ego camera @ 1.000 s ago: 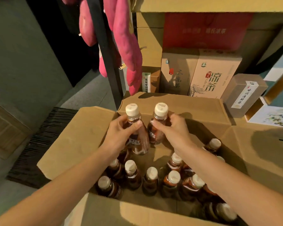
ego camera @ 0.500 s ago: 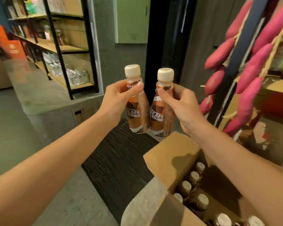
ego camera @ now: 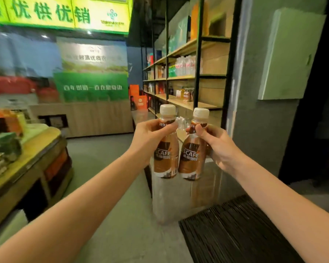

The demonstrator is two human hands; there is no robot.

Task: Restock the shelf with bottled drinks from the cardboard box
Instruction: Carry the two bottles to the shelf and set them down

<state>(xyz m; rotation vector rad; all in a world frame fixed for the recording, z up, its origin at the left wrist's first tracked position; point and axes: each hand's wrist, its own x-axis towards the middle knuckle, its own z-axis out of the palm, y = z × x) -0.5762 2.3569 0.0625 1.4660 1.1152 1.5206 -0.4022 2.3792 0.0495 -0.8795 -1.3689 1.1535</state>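
My left hand (ego camera: 147,138) grips a brown coffee bottle (ego camera: 165,149) with a cream cap by its neck. My right hand (ego camera: 219,147) grips a second identical coffee bottle (ego camera: 192,154) the same way. Both bottles hang upright, side by side and almost touching, at chest height in front of me. Behind them stands a black-framed shelf (ego camera: 190,105) with wooden boards, holding several bottled drinks on its middle levels. The cardboard box is out of view.
A wooden display table (ego camera: 27,162) with stacked goods stands at the left. A dark ribbed floor mat (ego camera: 234,230) lies at the lower right. A wooden counter (ego camera: 84,118) and green banners close the back. A grey wall with a pale panel (ego camera: 287,59) rises at the right.
Both bottles were lifted out of the cardboard box. My view has turned left from the box to the shop aisle and shelf, with the bottles still held in front of me.
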